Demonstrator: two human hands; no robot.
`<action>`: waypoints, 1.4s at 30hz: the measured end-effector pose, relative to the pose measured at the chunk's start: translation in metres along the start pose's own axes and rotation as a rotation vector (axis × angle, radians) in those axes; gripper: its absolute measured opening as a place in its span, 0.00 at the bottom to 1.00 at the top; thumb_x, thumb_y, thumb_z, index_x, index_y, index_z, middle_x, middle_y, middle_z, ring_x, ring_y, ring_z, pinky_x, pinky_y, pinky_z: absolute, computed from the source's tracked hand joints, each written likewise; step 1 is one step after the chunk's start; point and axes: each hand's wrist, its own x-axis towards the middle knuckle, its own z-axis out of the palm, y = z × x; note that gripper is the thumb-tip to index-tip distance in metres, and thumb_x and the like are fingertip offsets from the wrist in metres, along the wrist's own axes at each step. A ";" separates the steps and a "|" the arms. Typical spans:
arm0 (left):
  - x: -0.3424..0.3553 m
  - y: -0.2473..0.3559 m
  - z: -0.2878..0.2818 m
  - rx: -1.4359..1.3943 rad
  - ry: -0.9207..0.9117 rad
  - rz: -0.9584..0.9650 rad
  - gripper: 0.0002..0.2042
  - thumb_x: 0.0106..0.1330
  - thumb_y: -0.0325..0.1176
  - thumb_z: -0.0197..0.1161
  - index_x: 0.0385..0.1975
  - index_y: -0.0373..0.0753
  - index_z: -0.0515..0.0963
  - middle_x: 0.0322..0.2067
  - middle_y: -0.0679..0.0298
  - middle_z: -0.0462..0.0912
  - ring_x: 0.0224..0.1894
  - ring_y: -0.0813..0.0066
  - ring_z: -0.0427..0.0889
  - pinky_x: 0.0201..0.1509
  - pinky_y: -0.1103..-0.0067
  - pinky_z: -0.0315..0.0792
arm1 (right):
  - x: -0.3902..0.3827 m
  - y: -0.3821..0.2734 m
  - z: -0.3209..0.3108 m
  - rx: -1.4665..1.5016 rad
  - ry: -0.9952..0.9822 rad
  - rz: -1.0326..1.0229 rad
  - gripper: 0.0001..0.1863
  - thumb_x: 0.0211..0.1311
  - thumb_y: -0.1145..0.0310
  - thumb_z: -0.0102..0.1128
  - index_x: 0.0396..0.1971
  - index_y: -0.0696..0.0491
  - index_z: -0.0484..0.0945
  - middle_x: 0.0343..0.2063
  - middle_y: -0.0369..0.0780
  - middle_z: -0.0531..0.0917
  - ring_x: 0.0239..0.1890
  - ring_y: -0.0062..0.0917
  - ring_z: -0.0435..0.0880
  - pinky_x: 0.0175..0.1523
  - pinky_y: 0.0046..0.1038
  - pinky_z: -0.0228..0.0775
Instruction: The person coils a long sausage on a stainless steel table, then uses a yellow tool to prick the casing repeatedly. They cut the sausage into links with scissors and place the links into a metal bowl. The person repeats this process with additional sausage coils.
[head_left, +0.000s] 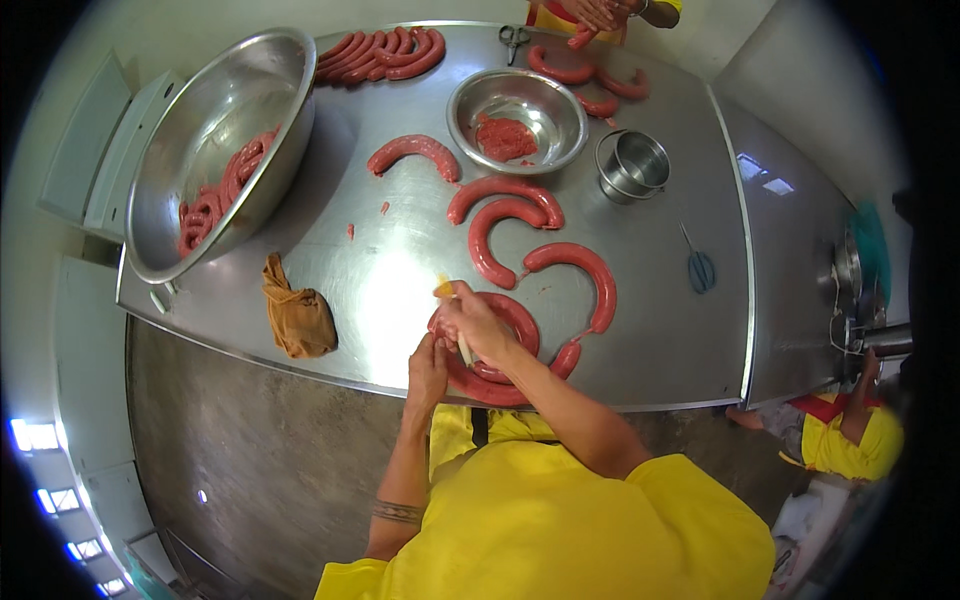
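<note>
My left hand [428,366] is closed at the near edge of the steel table, its fingertips pinching the left side of a coiled raw sausage [487,391]. Just above it, my right hand [478,322] is wrapped round a slim pale tool [465,351] with a yellow end [444,289]; its exact kind is unclear. Both hands partly cover the coil. From there a chain of linked sausages runs up the table, with one curved link [585,270] to the right and another [492,245] farther off. A separate curved sausage [413,152] lies beyond them.
A large steel basin [290,160] with sausages tilts at left, near a brown cloth [298,315]. Farther off are a bowl of minced meat [460,135], a steel pot [640,165], blue-handled scissors [701,270] and piled sausages [385,55]. Another person's hands [597,12] handle sausage opposite.
</note>
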 end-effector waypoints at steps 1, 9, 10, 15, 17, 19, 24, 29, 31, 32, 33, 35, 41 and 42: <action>-0.001 -0.001 0.000 0.034 -0.050 -0.056 0.09 0.74 0.26 0.49 0.44 0.33 0.77 0.33 0.49 0.84 0.35 0.51 0.84 0.42 0.66 0.77 | -0.003 0.005 0.000 -0.195 0.048 0.003 0.11 0.76 0.64 0.51 0.44 0.58 0.73 0.27 0.37 0.78 0.28 0.17 0.76 0.32 0.24 0.70; -0.013 -0.001 0.012 0.341 -0.190 0.181 0.07 0.75 0.30 0.51 0.39 0.33 0.72 0.28 0.44 0.82 0.31 0.40 0.82 0.34 0.54 0.74 | -0.029 -0.164 -0.051 0.295 0.424 -0.488 0.13 0.79 0.54 0.47 0.39 0.48 0.73 0.22 0.33 0.71 0.22 0.21 0.70 0.33 0.27 0.70; -0.014 0.001 0.014 0.349 -0.189 0.272 0.07 0.75 0.30 0.51 0.38 0.33 0.72 0.26 0.45 0.81 0.30 0.41 0.82 0.33 0.55 0.74 | -0.031 -0.185 -0.064 0.209 0.350 -0.552 0.13 0.79 0.55 0.47 0.39 0.48 0.72 0.21 0.31 0.68 0.21 0.18 0.67 0.31 0.24 0.65; -0.002 -0.002 0.014 0.447 -0.150 0.383 0.06 0.74 0.31 0.54 0.36 0.36 0.72 0.23 0.48 0.79 0.26 0.48 0.81 0.28 0.59 0.72 | -0.081 -0.239 -0.129 -0.006 0.224 -0.435 0.13 0.79 0.54 0.48 0.37 0.48 0.71 0.20 0.27 0.64 0.20 0.11 0.64 0.26 0.19 0.61; 0.009 -0.012 0.014 0.141 -0.219 0.115 0.05 0.74 0.32 0.54 0.39 0.38 0.74 0.22 0.56 0.82 0.25 0.55 0.83 0.27 0.63 0.74 | -0.114 -0.226 -0.143 0.010 0.321 -0.477 0.11 0.78 0.56 0.50 0.38 0.47 0.70 0.21 0.29 0.66 0.20 0.13 0.64 0.25 0.20 0.61; 0.017 -0.024 0.008 -0.417 -0.364 -0.468 0.07 0.75 0.34 0.54 0.41 0.38 0.74 0.23 0.60 0.83 0.27 0.61 0.84 0.29 0.66 0.75 | -0.142 -0.185 -0.148 -0.007 0.360 -0.179 0.08 0.78 0.58 0.51 0.42 0.47 0.68 0.25 0.32 0.69 0.21 0.14 0.67 0.26 0.21 0.64; 0.004 -0.031 0.017 -1.107 0.017 -0.757 0.07 0.74 0.24 0.49 0.43 0.31 0.75 0.62 0.40 0.74 0.54 0.49 0.83 0.57 0.69 0.78 | -0.124 -0.043 -0.098 -0.770 0.130 0.373 0.18 0.72 0.72 0.48 0.60 0.53 0.64 0.37 0.41 0.77 0.36 0.28 0.80 0.41 0.35 0.75; -0.010 -0.010 -0.003 0.603 0.233 0.432 0.07 0.70 0.25 0.56 0.43 0.35 0.79 0.57 0.38 0.70 0.56 0.38 0.74 0.55 0.62 0.72 | -0.010 -0.038 -0.013 -1.483 -0.114 -0.326 0.19 0.64 0.75 0.53 0.55 0.55 0.72 0.44 0.51 0.83 0.51 0.44 0.82 0.55 0.40 0.72; -0.010 -0.006 -0.014 0.692 0.281 0.485 0.06 0.70 0.25 0.56 0.40 0.37 0.80 0.52 0.42 0.72 0.51 0.42 0.73 0.51 0.63 0.70 | 0.012 -0.055 0.007 -1.586 -0.458 -0.124 0.15 0.66 0.75 0.52 0.52 0.55 0.73 0.41 0.51 0.84 0.47 0.44 0.84 0.51 0.39 0.73; -0.006 -0.007 -0.019 0.668 0.337 0.474 0.06 0.73 0.27 0.56 0.39 0.38 0.81 0.45 0.52 0.75 0.41 0.58 0.74 0.44 0.71 0.70 | 0.017 -0.060 0.013 -1.581 -0.636 -0.071 0.13 0.67 0.75 0.52 0.50 0.55 0.74 0.39 0.51 0.84 0.45 0.43 0.85 0.49 0.39 0.74; -0.004 -0.008 -0.021 0.379 0.247 0.295 0.06 0.74 0.28 0.56 0.39 0.38 0.81 0.43 0.54 0.75 0.39 0.62 0.73 0.43 0.73 0.69 | 0.017 -0.061 0.017 -1.415 -0.565 -0.079 0.11 0.69 0.74 0.52 0.49 0.55 0.74 0.38 0.51 0.84 0.43 0.43 0.85 0.48 0.39 0.74; 0.001 -0.012 -0.023 -0.184 0.109 -0.069 0.07 0.76 0.31 0.55 0.39 0.38 0.80 0.39 0.60 0.77 0.36 0.70 0.73 0.40 0.76 0.69 | 0.012 -0.056 0.022 -0.949 -0.439 -0.290 0.08 0.71 0.72 0.52 0.46 0.55 0.74 0.35 0.51 0.84 0.40 0.42 0.86 0.45 0.38 0.75; 0.001 -0.009 -0.013 -0.076 -0.095 0.038 0.10 0.78 0.32 0.51 0.38 0.35 0.76 0.29 0.53 0.81 0.31 0.62 0.82 0.38 0.70 0.75 | 0.000 -0.085 0.018 -0.910 0.047 -0.501 0.12 0.77 0.65 0.50 0.41 0.56 0.81 0.34 0.37 0.82 0.38 0.28 0.82 0.49 0.26 0.74; 0.002 -0.006 -0.012 -0.008 -0.100 0.034 0.09 0.77 0.32 0.51 0.37 0.35 0.76 0.28 0.51 0.81 0.30 0.57 0.83 0.37 0.67 0.76 | -0.002 -0.114 0.007 -0.644 0.074 -0.415 0.12 0.78 0.63 0.50 0.41 0.54 0.79 0.32 0.35 0.80 0.34 0.25 0.80 0.46 0.26 0.73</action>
